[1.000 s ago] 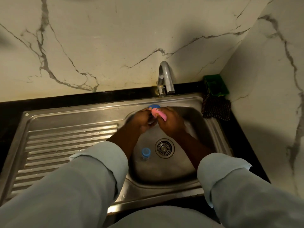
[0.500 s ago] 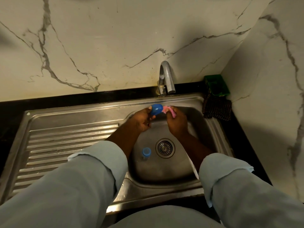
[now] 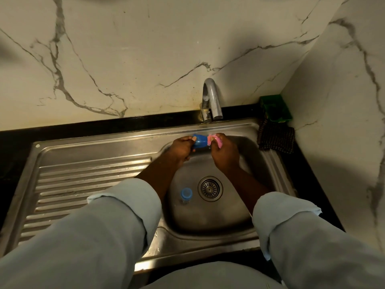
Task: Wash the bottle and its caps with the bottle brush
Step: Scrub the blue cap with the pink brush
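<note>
My left hand (image 3: 180, 149) grips a blue cap (image 3: 200, 140) over the back of the basin, its wide end turned to the right. My right hand (image 3: 225, 153) holds a pink brush (image 3: 217, 140) whose tip touches the cap's open end. A clear bottle with a light blue neck (image 3: 186, 193) stands in the bottom of the stainless sink (image 3: 208, 226), left of the drain (image 3: 210, 188). Most of the bottle's body is hard to make out.
A chrome tap (image 3: 211, 99) stands just behind my hands. A green sponge holder (image 3: 275, 109) and a dark checked cloth (image 3: 276, 138) sit at the back right corner. A ribbed drainboard (image 3: 83, 184) fills the left side. Marble walls close in behind and to the right.
Both hands have risen toward the tap. The blue cap, first hidden between my hands, is now out in the open with the pink brush at its mouth.
</note>
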